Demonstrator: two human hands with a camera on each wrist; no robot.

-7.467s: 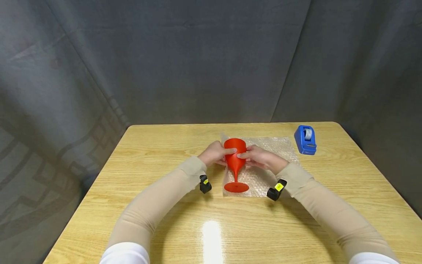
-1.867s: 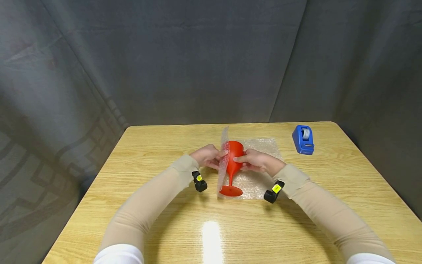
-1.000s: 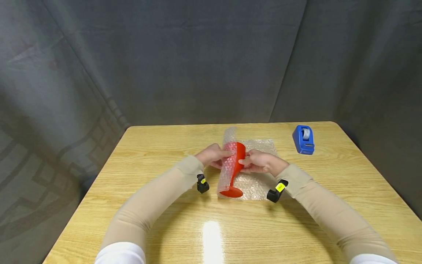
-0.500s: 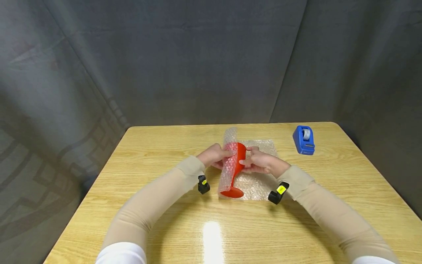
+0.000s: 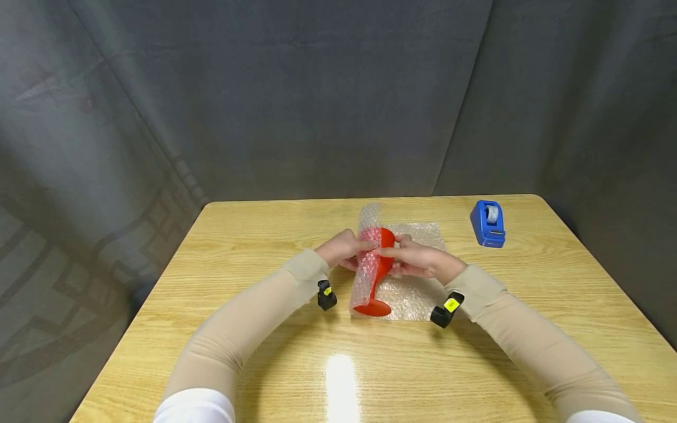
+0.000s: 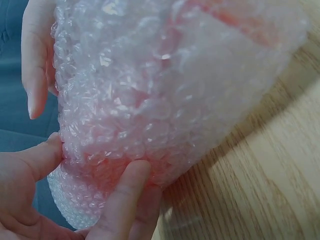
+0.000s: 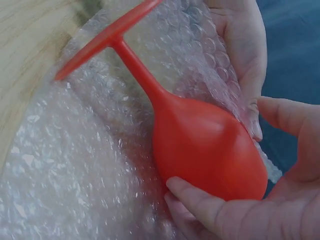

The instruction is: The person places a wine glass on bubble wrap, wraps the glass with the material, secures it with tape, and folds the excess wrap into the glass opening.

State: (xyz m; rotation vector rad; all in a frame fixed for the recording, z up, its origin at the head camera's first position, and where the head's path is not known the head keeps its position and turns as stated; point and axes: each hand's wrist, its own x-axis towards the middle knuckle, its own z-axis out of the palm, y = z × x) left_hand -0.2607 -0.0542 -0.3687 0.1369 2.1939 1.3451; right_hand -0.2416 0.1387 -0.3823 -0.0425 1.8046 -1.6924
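Observation:
A red wine glass lies on a sheet of bubble wrap, bowl away from me and foot towards me. The sheet's left part is folded up over the bowl's left side. My left hand holds that flap against the bowl; in the left wrist view its fingers press the wrap from outside, the red showing through. From the right, my right hand grips the bowl, its thumb tip at the flap's edge. In the right wrist view the glass's stem and foot are bare and its fingers support the bowl.
A blue tape dispenser with a roll of tape stands at the back right of the wooden table. Grey curtains hang behind and beside the table.
The wrap's left edge has been lifted and folded over the glass, which has shifted slightly. Over the last half second, my right thumb has moved left onto the flap's edge.

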